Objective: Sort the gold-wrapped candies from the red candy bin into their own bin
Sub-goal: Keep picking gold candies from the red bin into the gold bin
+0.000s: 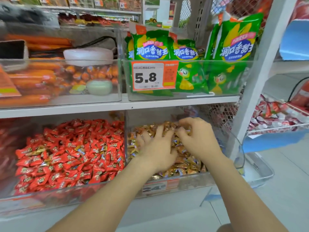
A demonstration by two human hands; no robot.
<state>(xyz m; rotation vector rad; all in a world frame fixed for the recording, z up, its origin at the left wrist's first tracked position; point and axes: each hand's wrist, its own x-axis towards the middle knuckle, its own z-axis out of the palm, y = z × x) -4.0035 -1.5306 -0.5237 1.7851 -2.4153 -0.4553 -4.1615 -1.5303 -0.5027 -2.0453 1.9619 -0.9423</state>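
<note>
On the lower shelf a clear bin (pixel 50 195) at the left is full of red candies (pixel 70 158), with several gold-wrapped candies (pixel 37 152) mixed in among them. Right beside it, a second clear bin (pixel 189 183) holds a heap of gold-wrapped candies (pixel 187 164). Both hands are inside this right bin. My left hand (pixel 155 148) lies palm down on the gold heap with its fingers spread. My right hand (pixel 195 136) sits at the back of the heap with curled fingers dug into the candies; whether it pinches any is hidden.
The shelf above carries a clear bin of green snack bags (pixel 189 67) with a 5.8 price tag (pixel 148 76), and a bin of orange sausages (pixel 33 77). A white upright post (pixel 250 91) stands at the right, with a wire basket of red-white candies (pixel 275 116) beyond.
</note>
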